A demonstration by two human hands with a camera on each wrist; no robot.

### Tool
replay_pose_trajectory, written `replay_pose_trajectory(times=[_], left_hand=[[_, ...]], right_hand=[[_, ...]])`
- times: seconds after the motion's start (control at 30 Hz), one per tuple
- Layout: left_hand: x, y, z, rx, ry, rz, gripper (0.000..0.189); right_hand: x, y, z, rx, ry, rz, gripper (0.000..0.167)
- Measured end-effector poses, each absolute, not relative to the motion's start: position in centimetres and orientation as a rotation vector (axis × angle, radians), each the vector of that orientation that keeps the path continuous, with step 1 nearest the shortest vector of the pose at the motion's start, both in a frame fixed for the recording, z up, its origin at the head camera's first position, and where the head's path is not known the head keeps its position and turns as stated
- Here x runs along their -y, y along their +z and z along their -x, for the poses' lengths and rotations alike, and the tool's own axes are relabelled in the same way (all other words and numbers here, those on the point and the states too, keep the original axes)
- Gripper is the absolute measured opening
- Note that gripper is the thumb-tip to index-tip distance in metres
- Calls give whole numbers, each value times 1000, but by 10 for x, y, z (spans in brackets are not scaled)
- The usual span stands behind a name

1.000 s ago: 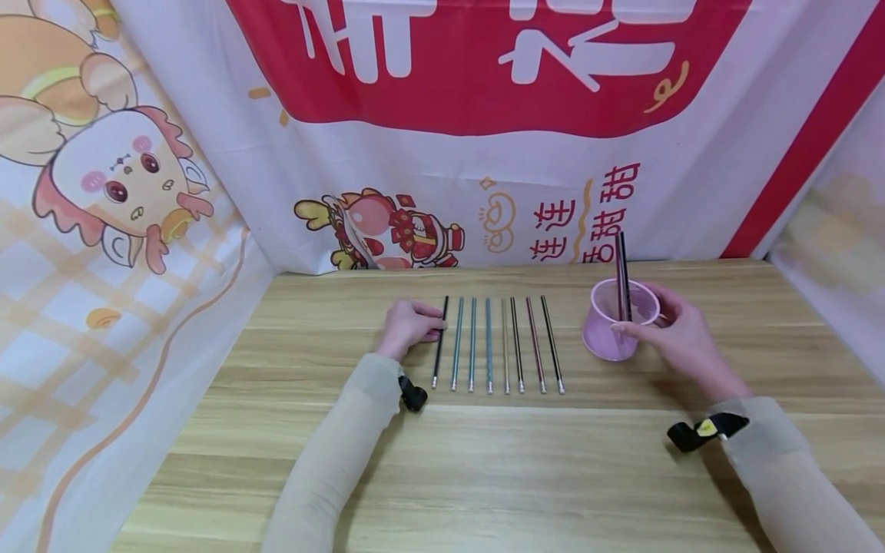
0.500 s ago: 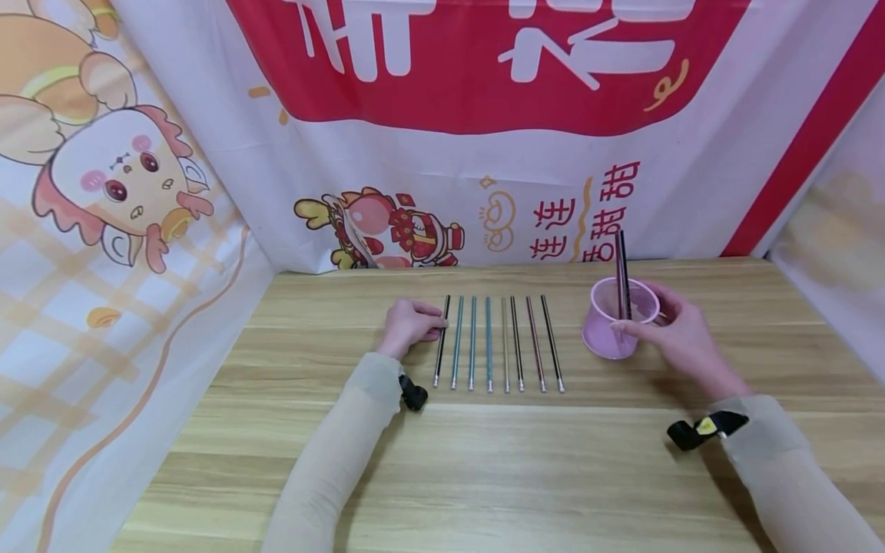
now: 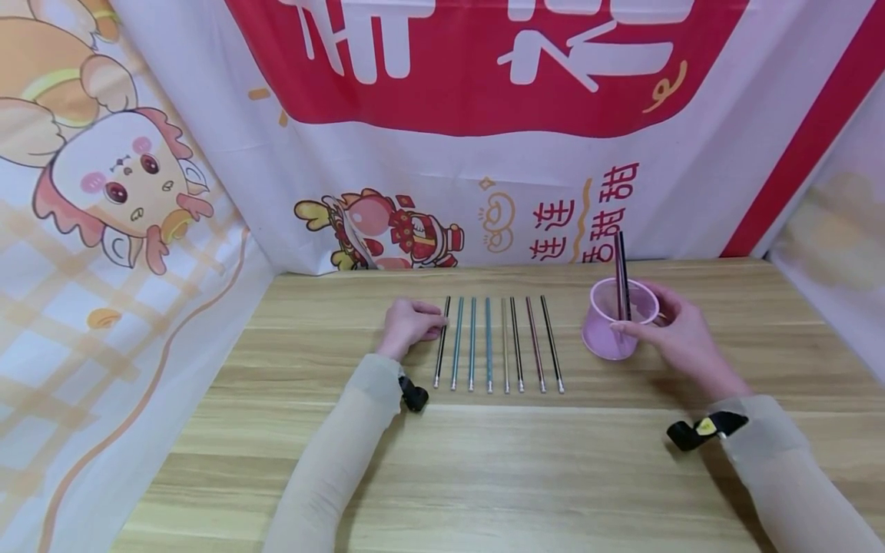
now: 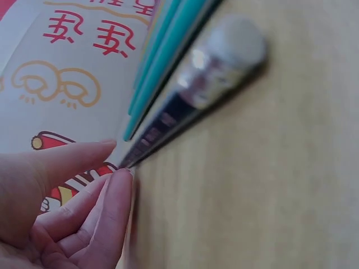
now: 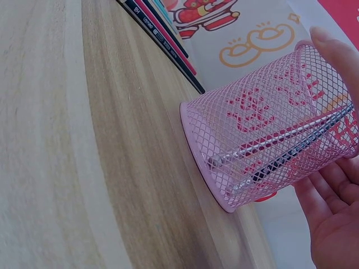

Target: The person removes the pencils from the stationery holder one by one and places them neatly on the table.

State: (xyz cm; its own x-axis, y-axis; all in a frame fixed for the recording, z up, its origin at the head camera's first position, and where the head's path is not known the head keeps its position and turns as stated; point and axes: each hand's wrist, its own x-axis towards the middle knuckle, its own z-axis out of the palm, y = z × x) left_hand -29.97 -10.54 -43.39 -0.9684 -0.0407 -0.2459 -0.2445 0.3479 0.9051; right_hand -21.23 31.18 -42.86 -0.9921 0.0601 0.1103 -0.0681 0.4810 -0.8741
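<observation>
My left hand (image 3: 408, 326) pinches a black pencil (image 3: 439, 357) at the left end of a row of pencils. In the left wrist view, this pencil's white eraser (image 4: 241, 42) faces the camera and its far end runs in between thumb and fingertips. To the right lie teal pencils (image 3: 473, 346), a blue, a tan, a dark red (image 3: 535, 346) and more black ones. My right hand (image 3: 681, 334) holds a pink mesh pencil holder (image 3: 604, 342) upright, thumb at its near rim and fingers behind. Two pencils (image 5: 269, 140), one dark red and one black, stand inside with erasers down.
The wooden table (image 3: 498, 476) bears everything. A printed white and red cloth (image 3: 442, 153) hangs along the back edge, and another patterned cloth (image 3: 138, 330) borders the left side. Black straps with small cameras (image 3: 705, 430) sit on both wrists.
The leftmost black pencil has shifted slightly to the right under my left fingers. My right hand and the pencil holder have stayed put.
</observation>
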Motion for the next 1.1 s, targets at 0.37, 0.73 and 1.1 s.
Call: replay_pose_trajectory(times=[0.37,0.73,1.1], left_hand=[[96,-412,292,-2482,1705,136,35],[41,-397,279,-2540,1726,-78,35],[-13,-388,270,-2474,1815,-159,31]], right_hand=[[-312,-430,213,2575,1563,5,84],[-312,-431,211,2543,1570,-3,83],[-313,-433,213,2553,1565,-2,84]])
